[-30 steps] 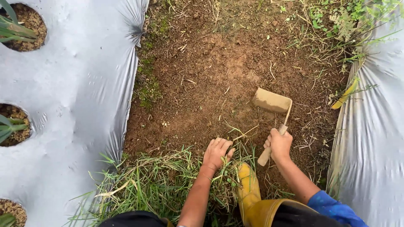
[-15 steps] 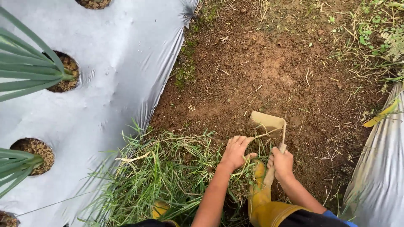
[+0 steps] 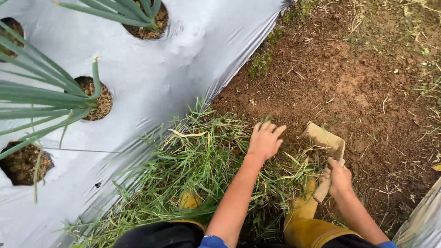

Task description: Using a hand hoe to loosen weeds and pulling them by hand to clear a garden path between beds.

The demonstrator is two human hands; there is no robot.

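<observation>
Silver plastic mulch (image 3: 183,55) borders a strip of bare brown soil (image 3: 349,78) where a person crouches in yellow rubber boots (image 3: 301,216). The left hand (image 3: 265,140) lies palm down with fingers loosely spread on a clump of long green grass (image 3: 193,170). The right hand (image 3: 339,178) is closed around the wooden handle of a small hand hoe (image 3: 327,140), whose blade rests on the soil just beside the grass. Green onion plants (image 3: 50,96) rise from holes in the plastic.

Soft overcast daylight, no hard shadows, mild glare on plastic sheet (image 3: 174,59), pic sharp
</observation>
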